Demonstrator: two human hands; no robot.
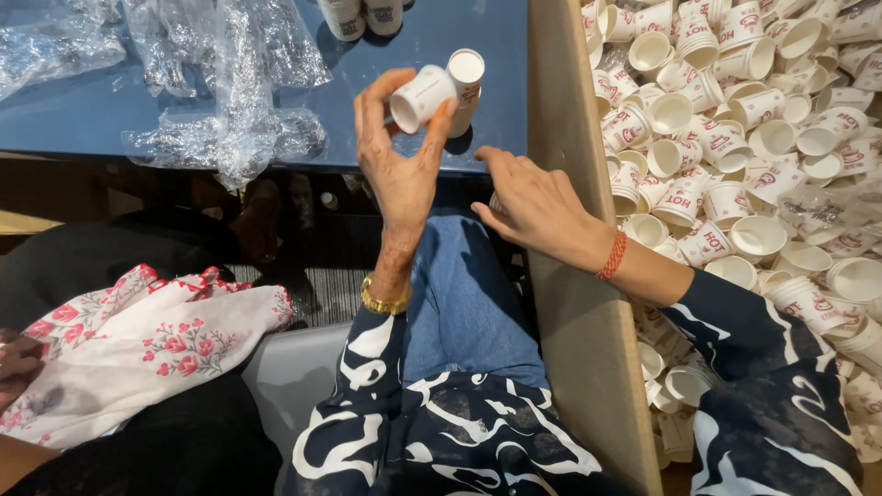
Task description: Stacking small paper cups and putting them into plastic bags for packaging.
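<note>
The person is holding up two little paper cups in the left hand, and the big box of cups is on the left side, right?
Not quite. The left hand does hold two small paper cups above the blue table, but the cardboard box full of cups is on the person's right side. The head view shows it, with the right hand beside its wall.

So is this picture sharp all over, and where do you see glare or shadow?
Head view: mostly sharp; the left hand holding paper cups and the right hand are crisp. The clear plastic bags glint with bright glare on the blue table. The space under the table lies in deep shadow. Straight edges of the cardboard box lean toward the frame's sides, a wide-lens effect.
</note>
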